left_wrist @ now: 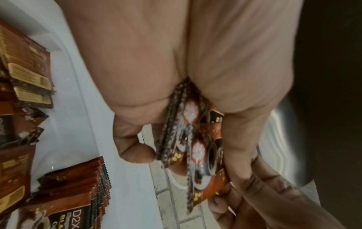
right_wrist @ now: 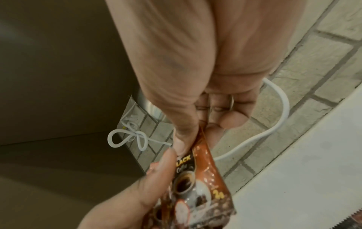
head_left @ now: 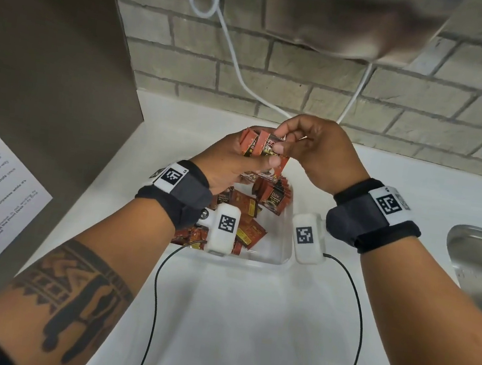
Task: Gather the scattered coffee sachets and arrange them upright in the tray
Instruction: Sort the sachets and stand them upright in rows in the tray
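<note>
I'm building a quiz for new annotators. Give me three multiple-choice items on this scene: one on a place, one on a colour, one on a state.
1. Where is the tray?
A. in the sink
B. on the white counter, left of the sink
C. on the printed sheet

2. What colour is the cable on the brick wall?
A. white
B. black
C. red

3. What is the left hand doing?
A. resting flat on the counter
B. hanging idle
C. gripping a bundle of sachets

Answers:
1. B: the clear tray sits on the counter, with the sink at the right edge.
2. A: it loops white across the grey bricks.
3. C: its fingers curl round the sachets above the tray, while the right hand pinches one of them.
</note>
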`<state>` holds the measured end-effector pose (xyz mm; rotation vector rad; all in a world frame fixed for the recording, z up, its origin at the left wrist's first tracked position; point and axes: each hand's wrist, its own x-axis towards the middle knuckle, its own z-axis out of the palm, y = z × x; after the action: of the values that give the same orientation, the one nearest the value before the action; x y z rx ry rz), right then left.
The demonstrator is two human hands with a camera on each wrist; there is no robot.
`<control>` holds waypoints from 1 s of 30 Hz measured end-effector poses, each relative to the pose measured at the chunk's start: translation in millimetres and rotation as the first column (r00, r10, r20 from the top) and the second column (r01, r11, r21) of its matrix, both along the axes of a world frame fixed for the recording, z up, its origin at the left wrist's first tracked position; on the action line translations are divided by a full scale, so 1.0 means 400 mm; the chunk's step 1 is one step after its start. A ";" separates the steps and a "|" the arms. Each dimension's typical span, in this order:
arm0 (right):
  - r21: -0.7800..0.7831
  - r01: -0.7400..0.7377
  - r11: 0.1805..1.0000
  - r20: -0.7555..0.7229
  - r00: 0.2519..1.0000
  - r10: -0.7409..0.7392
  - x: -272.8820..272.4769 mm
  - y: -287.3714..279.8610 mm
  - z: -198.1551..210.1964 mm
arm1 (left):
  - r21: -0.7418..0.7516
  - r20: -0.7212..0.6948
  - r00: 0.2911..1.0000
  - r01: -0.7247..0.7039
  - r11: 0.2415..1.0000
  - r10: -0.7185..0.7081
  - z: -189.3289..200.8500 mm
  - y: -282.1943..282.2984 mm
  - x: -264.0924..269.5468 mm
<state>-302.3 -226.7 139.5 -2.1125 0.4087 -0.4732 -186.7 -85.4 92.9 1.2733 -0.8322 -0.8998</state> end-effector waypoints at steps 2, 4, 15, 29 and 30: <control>-0.007 0.000 1.000 -0.021 1.000 0.000 -0.002 -0.005 -0.008 | 0.039 0.006 1.000 -0.024 0.999 0.024 -0.006 0.004 0.005; -0.022 0.010 1.000 -0.060 0.998 -0.011 -0.003 -0.010 -0.021 | 0.053 0.086 0.995 -0.052 0.997 0.047 -0.019 0.003 0.013; -0.277 0.059 0.959 -0.451 0.874 -0.184 -0.025 -0.051 -0.156 | 0.784 0.407 0.842 -0.123 0.608 -0.354 -0.087 0.010 0.006; -0.317 0.005 0.948 -0.568 0.799 -0.195 0.032 -0.074 -0.258 | 0.909 0.336 0.643 -0.031 0.415 -0.688 -0.154 -0.154 -0.070; -0.329 -0.001 0.944 -0.564 0.802 -0.196 0.033 -0.075 -0.259 | 0.910 0.332 0.644 -0.027 0.413 -0.689 -0.156 -0.159 -0.069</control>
<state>-289.1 -256.8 36.0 -2.5444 0.8527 0.1002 -214.3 -149.2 30.7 2.5326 -1.3665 -1.3182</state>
